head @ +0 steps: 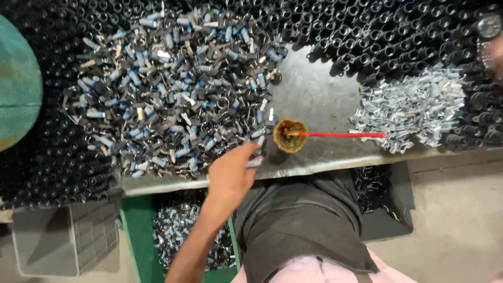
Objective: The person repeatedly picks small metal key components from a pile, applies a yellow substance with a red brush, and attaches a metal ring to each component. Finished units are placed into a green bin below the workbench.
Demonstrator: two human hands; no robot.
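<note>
My left hand [230, 173] reaches from the lower left to the near edge of a big heap of small black, grey and blue-tipped parts [173, 89] on a metal table [309, 94]. Its fingers are pinched on one small grey-blue part [254, 163] at the heap's front edge. Just right of the hand stands a small brown cup [290, 135] with a red stick [340, 135] lying across it. At the right edge is a blurred skin-toned patch [495, 55] that may be my right hand; its shape is unclear.
A pile of shiny silver metal pieces [414, 107] lies at the right. Rows of black tubes [398, 36] ring the table. Below the table edge are a green crate of parts [181, 230], a grey crate [63, 241] and a black bin [374, 188].
</note>
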